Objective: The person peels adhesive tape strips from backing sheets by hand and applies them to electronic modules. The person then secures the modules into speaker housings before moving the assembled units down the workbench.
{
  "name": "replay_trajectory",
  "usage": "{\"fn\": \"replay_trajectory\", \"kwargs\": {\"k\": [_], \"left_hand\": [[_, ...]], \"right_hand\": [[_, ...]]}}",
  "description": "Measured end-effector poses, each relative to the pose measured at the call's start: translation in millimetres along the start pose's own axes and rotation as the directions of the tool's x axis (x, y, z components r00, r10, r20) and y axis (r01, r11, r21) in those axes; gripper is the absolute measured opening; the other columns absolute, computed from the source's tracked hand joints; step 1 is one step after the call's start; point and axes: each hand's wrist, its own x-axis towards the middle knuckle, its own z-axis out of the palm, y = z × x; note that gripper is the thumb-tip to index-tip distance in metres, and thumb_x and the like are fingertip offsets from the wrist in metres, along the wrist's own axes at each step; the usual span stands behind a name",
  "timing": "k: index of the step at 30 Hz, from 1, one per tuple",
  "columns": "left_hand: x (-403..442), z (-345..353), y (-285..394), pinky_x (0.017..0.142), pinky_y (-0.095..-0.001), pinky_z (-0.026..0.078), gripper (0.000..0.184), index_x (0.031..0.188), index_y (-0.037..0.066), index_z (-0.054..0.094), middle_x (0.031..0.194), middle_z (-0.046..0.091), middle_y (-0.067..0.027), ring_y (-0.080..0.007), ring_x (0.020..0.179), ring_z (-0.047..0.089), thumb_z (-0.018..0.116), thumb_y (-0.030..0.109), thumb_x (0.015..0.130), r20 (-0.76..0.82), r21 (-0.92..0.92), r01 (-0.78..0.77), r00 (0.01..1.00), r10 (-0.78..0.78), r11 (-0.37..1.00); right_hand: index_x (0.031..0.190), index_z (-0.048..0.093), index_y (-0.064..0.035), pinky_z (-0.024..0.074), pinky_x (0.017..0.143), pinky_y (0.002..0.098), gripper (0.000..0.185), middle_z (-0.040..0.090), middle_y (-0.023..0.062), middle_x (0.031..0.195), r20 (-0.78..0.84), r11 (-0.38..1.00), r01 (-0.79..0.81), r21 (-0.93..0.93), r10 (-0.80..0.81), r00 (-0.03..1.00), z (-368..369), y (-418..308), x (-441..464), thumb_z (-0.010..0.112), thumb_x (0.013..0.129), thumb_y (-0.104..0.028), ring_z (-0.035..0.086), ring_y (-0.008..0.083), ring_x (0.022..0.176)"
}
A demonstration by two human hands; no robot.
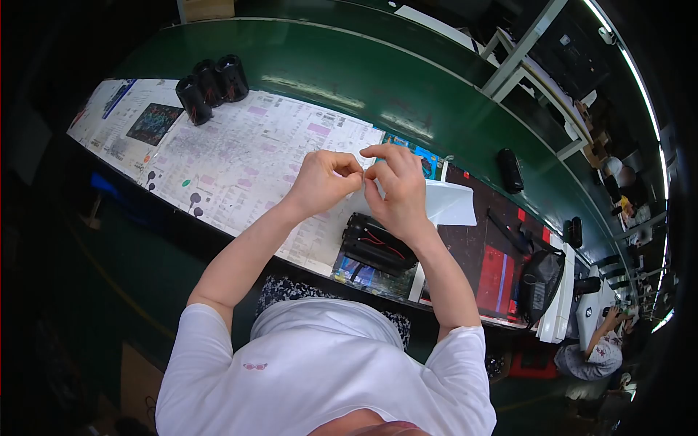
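Observation:
My left hand [325,180] and my right hand [400,183] meet over the bench, fingertips pinched close together. Whatever sits between them is too small to make out. Just below my right hand lies a black casing [374,243] with thin red wires showing along it, partly covered by my wrist. A white sheet [452,202] with a raised edge is beside my right wrist, partly hidden behind it.
Three black cylinders [211,83] with reddish wires stand at the far left on the paper-covered bench [240,152]. A black cylinder [510,171] lies on the green surface behind. At right are a black bag [542,283] and, farther off, a co-worker [592,356].

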Motion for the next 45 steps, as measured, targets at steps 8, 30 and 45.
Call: {"fn": "replay_trajectory", "kwargs": {"k": [8, 30, 45], "left_hand": [[7, -6, -23, 0.073, -0.029, 0.058, 0.01, 0.086, 0.003, 0.072, 0.08, 0.069, -0.0005, -0.0076, 0.075, 0.064, 0.068, 0.006, 0.095, 0.067, -0.353, 0.267, 0.963, -0.261, 0.897], [-128, -99, -3, 0.078, -0.0279, 0.058, 0.011, 0.094, -0.005, 0.073, 0.084, 0.072, -0.003, -0.0078, 0.082, 0.067, 0.068, 0.004, 0.098, -0.298, -0.136, 0.14, 0.938, -0.175, 0.981], [-128, -68, 21, 0.083, -0.0302, 0.059, 0.009, 0.098, -0.005, 0.071, 0.088, 0.073, -0.007, -0.0094, 0.085, 0.07, 0.068, 0.002, 0.096, -0.199, 0.096, 0.019, 0.98, 0.0, 0.995]], "right_hand": [[0.087, 0.06, -0.0044, 0.0493, 0.095, 0.0492, 0.025, 0.07, 0.0136, 0.126, -0.036, 0.996, 0.077, 0.052, -0.075, 0.997, 1, -20, -13, 0.076, 0.071, 0.006, 0.065, 0.0375, 0.114], [0.091, 0.068, 0.0004, 0.0495, 0.112, 0.0425, 0.007, 0.067, 0.0175, 0.135, 0.362, 0.629, -0.456, 0.629, 0.282, 0.888, 16, -79, -11, 0.074, 0.087, 0.0, 0.067, 0.0316, 0.125], [0.087, 0.067, 0.0, 0.0519, 0.104, 0.0422, 0.005, 0.071, 0.0154, 0.129, 0.488, 0.643, -0.464, 0.609, 0.158, 0.859, 38, -72, 13, 0.069, 0.086, -0.004, 0.068, 0.0314, 0.121]]}}
